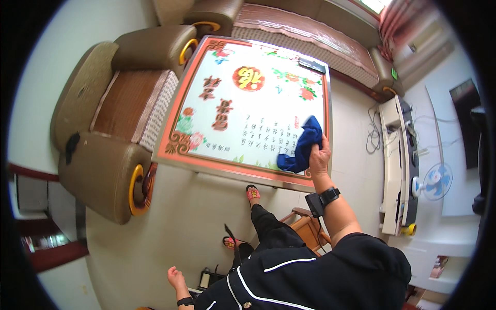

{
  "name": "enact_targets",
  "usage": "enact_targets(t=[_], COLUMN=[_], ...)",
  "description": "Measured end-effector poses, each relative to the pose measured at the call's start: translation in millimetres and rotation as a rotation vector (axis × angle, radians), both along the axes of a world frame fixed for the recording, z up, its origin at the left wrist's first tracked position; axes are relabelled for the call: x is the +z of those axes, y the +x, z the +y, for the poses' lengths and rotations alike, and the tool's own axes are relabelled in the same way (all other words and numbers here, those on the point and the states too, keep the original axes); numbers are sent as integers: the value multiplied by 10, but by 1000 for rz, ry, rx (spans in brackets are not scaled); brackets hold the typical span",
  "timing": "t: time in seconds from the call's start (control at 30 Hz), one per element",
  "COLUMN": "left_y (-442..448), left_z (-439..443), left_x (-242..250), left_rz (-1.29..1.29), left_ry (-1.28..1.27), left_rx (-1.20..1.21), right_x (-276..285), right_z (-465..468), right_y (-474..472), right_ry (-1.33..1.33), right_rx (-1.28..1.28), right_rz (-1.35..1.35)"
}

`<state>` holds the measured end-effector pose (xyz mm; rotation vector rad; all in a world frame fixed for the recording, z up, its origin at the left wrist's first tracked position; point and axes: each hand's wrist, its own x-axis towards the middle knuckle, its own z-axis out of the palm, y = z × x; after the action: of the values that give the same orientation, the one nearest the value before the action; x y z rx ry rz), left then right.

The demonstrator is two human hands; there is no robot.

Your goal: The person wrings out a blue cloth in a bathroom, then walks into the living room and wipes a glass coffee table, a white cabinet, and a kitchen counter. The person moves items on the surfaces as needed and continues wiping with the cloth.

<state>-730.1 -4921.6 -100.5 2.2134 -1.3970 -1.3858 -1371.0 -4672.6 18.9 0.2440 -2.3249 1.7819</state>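
Observation:
My right hand [320, 157] grips a crumpled dark blue cloth [306, 145] against the top of a square table [263, 106], near its front right corner. Flowers, large characters and lines of writing decorate the white tabletop, inside an orange-red border with a metal edge. A dark flat rectangular object [312, 65] lies by the table's far right corner. Low beside my body, away from the table, hangs my left hand [176, 278]; its fingers are loosely curled and nothing shows in them. Each wrist wears a black band, the right one with a dark box attached.
A brown armchair [128, 100] stands left of the table, and a long sofa [306, 42] runs behind it. A wooden chair [306, 230] is close by my right leg. Along the right wall are a low cabinet [391, 166], a fan [437, 181] and loose cables [373, 133] on the floor.

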Motion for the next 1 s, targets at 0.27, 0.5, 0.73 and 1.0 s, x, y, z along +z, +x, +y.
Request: enact_targets(t=[0.27,0.5,0.73,1.0], left_y=[-1500,-1946,-2079,-3624], left_z=[-606,-321,-264,-983], left_x=[481,888,1196,1224], left_rz=[-90,-41,-39,112], left_ry=[-79,169,358,153], left_rx=[-412,-418,-220,-522], right_x=[-1013,-994,-1003,-842], right_z=[440,72,-771,-2224], right_y=[-730,-2494,-2894,-1794], right_ry=[719,747,710,283], right_rx=[-371,-307,6,337], right_rz=[-105,-109,253,134])
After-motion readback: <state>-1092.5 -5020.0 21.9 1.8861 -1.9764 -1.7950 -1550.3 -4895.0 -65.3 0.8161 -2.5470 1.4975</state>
